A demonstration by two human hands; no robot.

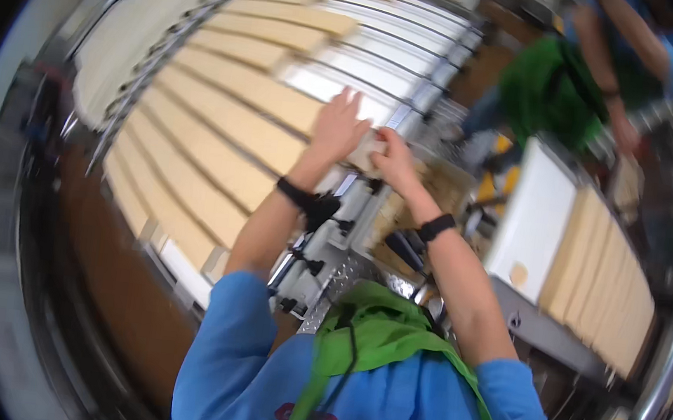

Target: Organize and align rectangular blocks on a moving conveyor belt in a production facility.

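Long pale-yellow strips [238, 93] that look like dough lie side by side on a white conveyor belt [397, 39]. Over the strips' right ends is my left hand [339, 130], its fingers stretched out. My right hand [396, 163] is beside it at the conveyor's edge, fingers curled in a pinch. A small pale piece [366, 154], probably dough, sits between the two hands and appears to be in my right fingers. Blur hides its exact shape.
Below my right hand stands a bin [448, 191] with pale scraps inside. Black clamp knobs [309, 265] jut from the conveyor's side rail. On the right, a second belt [533, 220] carries more strips [594, 281]. A co-worker in a green apron [545, 93] works beyond it.
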